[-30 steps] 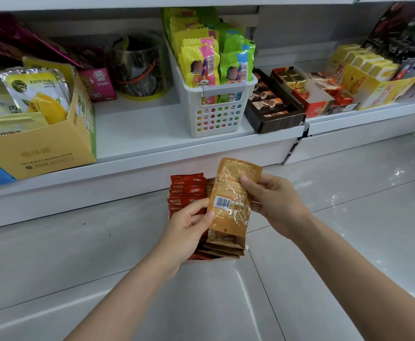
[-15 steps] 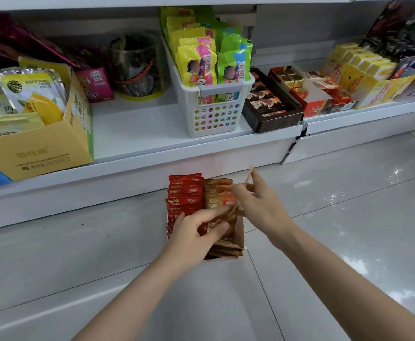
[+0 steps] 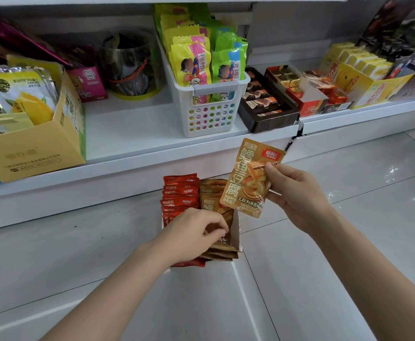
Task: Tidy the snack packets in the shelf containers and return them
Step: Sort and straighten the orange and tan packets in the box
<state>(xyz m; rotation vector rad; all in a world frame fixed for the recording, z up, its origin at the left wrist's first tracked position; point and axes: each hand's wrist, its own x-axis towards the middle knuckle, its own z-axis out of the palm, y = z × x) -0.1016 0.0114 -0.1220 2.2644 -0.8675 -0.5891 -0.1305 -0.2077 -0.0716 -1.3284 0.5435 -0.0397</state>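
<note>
Left hand (image 3: 196, 232) hiding brown packets (image 3: 222, 249), white container (image 3: 236, 230) mostly covered

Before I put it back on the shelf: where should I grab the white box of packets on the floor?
Take the white box by its two long side walls, from above; packets stand packed upright inside, so keep it level. The right hand must first drop its orange packet.

floor (image 3: 349, 242): glossy pale tiles, light glare | shelf (image 3: 132, 134): white, low | back panel (image 3: 287, 33): grey
</note>
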